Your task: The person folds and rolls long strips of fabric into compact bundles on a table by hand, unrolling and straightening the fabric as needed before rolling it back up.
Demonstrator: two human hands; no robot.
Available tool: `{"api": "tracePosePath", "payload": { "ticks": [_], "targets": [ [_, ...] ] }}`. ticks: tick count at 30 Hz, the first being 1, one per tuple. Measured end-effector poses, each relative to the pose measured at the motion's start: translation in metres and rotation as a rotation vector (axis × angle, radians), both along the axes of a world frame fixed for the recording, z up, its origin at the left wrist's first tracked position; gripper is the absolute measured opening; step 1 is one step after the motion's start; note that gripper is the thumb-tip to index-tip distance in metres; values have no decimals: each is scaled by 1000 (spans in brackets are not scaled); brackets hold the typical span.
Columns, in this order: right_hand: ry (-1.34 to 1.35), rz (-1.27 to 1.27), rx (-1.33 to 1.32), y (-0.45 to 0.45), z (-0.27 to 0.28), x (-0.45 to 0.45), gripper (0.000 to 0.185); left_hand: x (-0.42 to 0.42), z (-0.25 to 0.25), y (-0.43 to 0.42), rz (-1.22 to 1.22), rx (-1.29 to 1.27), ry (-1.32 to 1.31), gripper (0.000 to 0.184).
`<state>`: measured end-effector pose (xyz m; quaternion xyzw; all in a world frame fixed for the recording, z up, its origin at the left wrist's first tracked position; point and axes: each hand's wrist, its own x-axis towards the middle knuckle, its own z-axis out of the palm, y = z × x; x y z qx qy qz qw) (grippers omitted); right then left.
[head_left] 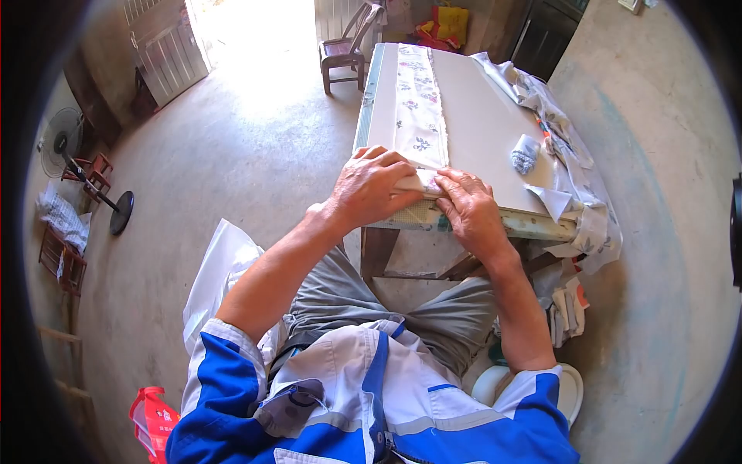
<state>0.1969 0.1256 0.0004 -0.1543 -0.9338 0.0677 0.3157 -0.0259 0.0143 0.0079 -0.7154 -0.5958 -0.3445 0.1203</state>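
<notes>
A long white strip of cloth with a floral print lies lengthwise along the table. Its near end forms a thick roll or fold at the table's front edge. My left hand grips the left end of this roll, fingers bent over the top. On the right end, my right hand is closed with its fingers pressed together on the cloth. Both hands partly cover the roll, so its underside is hidden.
A small rolled bundle sits right of the strip. Loose white cloth drapes over the table's right edge. A chair stands beyond the table's far left, a fan at left. White material lies beside my left leg.
</notes>
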Motion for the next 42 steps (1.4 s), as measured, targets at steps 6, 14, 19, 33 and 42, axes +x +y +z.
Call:
{"api": "tracePosePath", "payload": {
  "ticks": [6,14,19,33,42],
  "targets": [
    [72,49,-71,3,6,3,34,-2,3,-4,-32,-5,45,29],
    [143,41,-93,7,3,1,26,-2,5,-4,-75,-22,0,19],
    [161,25,-48,6,8,-3,24,-2,12,-4,-88,-20,-41,19],
    [209,-118,-169,12,10,-20,29,-11,18,9,3,-149,-173,30],
    [216,-159,-193,15,9,-28,34,-20,24,18,18,-256,-204,38]
  ]
}}
